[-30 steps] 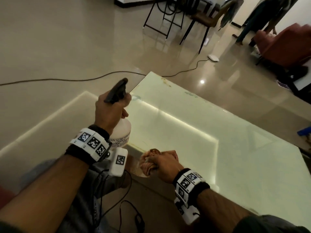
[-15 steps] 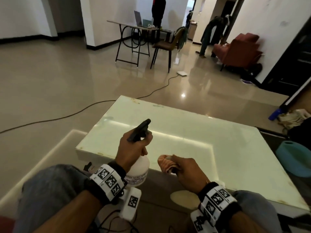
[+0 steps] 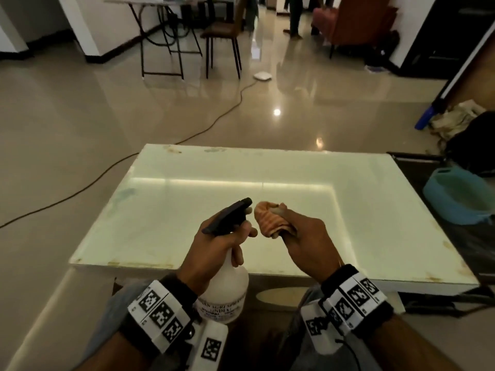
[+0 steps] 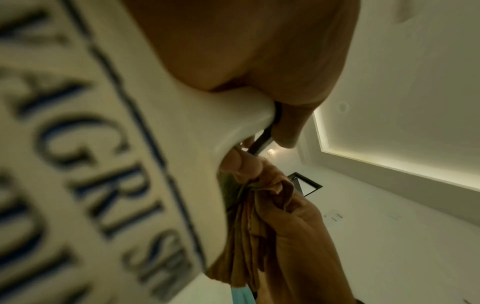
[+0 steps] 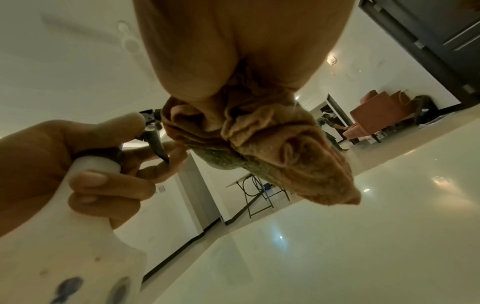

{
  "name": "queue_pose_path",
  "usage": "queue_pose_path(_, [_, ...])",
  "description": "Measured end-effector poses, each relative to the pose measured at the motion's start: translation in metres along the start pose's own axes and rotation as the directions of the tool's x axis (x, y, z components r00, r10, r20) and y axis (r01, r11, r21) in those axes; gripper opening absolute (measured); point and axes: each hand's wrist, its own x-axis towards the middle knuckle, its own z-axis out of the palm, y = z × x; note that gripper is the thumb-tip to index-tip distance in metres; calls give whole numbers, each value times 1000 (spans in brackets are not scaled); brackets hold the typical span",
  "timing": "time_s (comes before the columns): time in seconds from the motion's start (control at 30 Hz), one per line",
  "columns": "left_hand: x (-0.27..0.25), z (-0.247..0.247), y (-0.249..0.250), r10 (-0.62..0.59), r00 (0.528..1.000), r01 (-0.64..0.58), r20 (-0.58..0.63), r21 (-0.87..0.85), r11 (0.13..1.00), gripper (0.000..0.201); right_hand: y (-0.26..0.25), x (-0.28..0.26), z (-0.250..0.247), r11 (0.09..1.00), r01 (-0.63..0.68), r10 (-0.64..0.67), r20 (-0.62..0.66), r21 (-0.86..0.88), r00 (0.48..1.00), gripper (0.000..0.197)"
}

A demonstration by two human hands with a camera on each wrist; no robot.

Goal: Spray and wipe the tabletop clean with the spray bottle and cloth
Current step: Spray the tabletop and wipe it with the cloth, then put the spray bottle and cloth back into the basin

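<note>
Gripping the spray bottle [image 3: 225, 285] by its neck in our left hand [image 3: 214, 247], we hold the bunched orange cloth [image 3: 270, 219] clenched in our right hand [image 3: 308, 242], both held above the near edge of the pale tabletop [image 3: 267, 188].

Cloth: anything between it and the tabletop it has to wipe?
Nothing visible. The right hand holds the bunched cloth above the bare tabletop; the spray bottle, in the left hand, sits beside it, not below.
</note>
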Motion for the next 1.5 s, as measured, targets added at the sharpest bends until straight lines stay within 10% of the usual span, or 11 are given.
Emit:
queue_pose_path(0.23, [104,46,3,-146,935,157,324,-10,988,52,77,44,-33,990,-6,13,-47,138,999,36])
queue_pose_path(0.37, [145,72,36,-232,881,272,413,-40,962,53,72,65,-86,941,-257,261,11,222,965,50])
queue_pose_path(0.5, [169,90,90,-240,831,274,502,5,962,55,29,92,-153,724,-487,513,91,488,854,41])
queue_pose_path(0.7, [198,134,219,-143,786,145,602,45,988,49,-48,140,-263,315,-499,754,106,807,648,48])
queue_pose_path(0.83, [209,176,289,-106,667,87,738,65,994,46,-71,147,-321,59,-492,865,202,869,459,66])
queue_pose_path(1.0, [220,240,328,-121,475,33,872,120,992,43,-70,128,-393,-243,-288,848,347,926,400,76])
queue_pose_path(1.17, [238,331,333,-124,388,-46,913,153,987,44,-34,85,-453,-194,-183,870,255,964,422,76])
queue_pose_path(1.37, [266,458,308,-143,364,-129,920,202,971,51,40,62,-559,142,-574,961,26,807,275,52])
queue_pose_path(1.5, [289,544,285,-201,397,-108,895,263,959,53,119,41,-609,246,-696,960,-69,674,272,47])
